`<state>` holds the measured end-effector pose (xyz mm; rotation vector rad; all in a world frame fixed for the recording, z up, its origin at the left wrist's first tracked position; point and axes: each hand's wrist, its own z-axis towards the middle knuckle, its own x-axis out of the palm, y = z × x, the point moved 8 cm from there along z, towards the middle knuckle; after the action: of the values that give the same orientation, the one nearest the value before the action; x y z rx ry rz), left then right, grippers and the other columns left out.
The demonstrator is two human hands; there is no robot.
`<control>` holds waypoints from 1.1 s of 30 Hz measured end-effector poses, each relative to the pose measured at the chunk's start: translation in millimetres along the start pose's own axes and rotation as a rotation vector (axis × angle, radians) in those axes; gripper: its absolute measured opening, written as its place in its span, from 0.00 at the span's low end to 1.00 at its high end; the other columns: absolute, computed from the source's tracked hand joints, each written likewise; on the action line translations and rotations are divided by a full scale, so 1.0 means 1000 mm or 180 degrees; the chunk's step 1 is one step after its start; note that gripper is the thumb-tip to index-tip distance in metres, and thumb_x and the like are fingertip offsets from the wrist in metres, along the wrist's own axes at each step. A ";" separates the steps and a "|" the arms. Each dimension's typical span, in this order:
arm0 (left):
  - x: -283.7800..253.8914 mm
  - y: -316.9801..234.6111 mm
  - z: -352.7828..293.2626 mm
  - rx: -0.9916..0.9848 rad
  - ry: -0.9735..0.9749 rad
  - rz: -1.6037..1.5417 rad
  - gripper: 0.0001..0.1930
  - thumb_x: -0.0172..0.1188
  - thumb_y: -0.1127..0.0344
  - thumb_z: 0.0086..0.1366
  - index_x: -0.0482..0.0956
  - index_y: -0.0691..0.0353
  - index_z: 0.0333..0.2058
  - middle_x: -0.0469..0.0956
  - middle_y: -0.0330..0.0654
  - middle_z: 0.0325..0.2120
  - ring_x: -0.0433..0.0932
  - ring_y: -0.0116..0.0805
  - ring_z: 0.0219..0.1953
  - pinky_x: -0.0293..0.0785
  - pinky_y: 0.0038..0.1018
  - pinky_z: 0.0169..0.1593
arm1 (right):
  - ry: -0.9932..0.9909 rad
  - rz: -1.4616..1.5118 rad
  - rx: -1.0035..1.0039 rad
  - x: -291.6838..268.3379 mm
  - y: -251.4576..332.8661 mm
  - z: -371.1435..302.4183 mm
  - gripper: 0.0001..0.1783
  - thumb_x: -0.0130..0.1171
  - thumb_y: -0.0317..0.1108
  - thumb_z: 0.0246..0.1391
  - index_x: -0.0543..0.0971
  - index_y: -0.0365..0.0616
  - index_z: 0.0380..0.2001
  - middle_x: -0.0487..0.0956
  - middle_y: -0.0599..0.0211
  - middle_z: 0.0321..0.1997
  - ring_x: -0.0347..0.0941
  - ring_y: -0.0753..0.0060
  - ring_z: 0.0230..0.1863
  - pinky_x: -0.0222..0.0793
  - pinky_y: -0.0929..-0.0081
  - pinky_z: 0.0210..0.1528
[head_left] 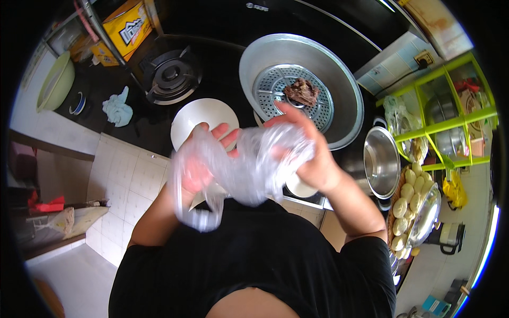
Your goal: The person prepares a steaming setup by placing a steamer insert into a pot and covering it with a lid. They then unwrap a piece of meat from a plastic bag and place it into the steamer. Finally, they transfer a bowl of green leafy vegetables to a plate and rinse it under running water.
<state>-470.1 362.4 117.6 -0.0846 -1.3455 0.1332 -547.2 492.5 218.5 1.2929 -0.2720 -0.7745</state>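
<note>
A crumpled clear plastic bag (252, 164), smeared by motion, is held up in front of my body between both hands. My left hand (197, 159) has its palm up and fingers loosely curled, with the bag's film draped over the palm and wrist. On the other side my right hand (314, 156) has the bag bunched in its grip, index finger stretched forward. A white bowl (193, 116) stands on the counter just beyond my left hand. Past my right hand sits a large metal steamer pot (339, 69) with a brown lump of meat (302, 93) on its perforated tray (268, 87).
A black gas burner (172, 76), a pale blue cloth (118, 107) and a green basin (56, 85) occupy the left counter. To the right are a steel pot (383, 159), pale oval dough pieces (407, 193) in a basket and a green shelf (450, 127).
</note>
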 end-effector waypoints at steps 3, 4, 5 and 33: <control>0.027 0.024 0.007 -0.0310 -0.0198 0.1615 0.23 0.53 0.61 0.57 0.57 0.59 0.49 0.59 0.50 0.51 0.56 0.42 0.56 0.59 0.37 0.54 | -0.0409 -0.0782 -0.0209 0.013 -0.003 -0.012 0.24 0.62 0.27 0.35 0.69 0.39 0.39 0.68 0.61 0.31 0.68 0.67 0.30 0.65 0.76 0.33; 0.029 0.034 0.008 -0.0493 0.0176 0.2078 0.27 0.56 0.62 0.55 0.54 0.61 0.51 0.59 0.49 0.51 0.56 0.39 0.56 0.59 0.34 0.54 | -0.0597 -0.0468 0.0188 0.016 -0.024 -0.019 0.19 0.62 0.25 0.34 0.70 0.39 0.34 0.68 0.62 0.28 0.67 0.66 0.27 0.64 0.76 0.29; 0.025 0.043 0.008 -0.0655 0.0071 0.2473 0.33 0.59 0.62 0.53 0.52 0.65 0.52 0.60 0.45 0.50 0.59 0.33 0.54 0.58 0.29 0.54 | -0.0886 -0.0226 0.0135 0.015 -0.037 -0.023 0.16 0.61 0.24 0.34 0.69 0.39 0.30 0.67 0.62 0.26 0.67 0.67 0.24 0.64 0.75 0.27; -0.023 0.229 0.014 -0.3295 -0.0211 0.2272 0.23 0.54 0.68 0.56 0.59 0.62 0.49 0.69 0.43 0.40 0.71 0.37 0.42 0.70 0.31 0.43 | -0.1033 -0.1493 0.0567 -0.059 -0.060 -0.184 0.21 0.56 0.29 0.33 0.71 0.35 0.36 0.70 0.53 0.39 0.67 0.53 0.43 0.63 0.69 0.46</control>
<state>-500.1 585.9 66.8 -1.4421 -1.2766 0.0228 -503.6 665.7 124.4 1.4159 -0.3059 -1.3907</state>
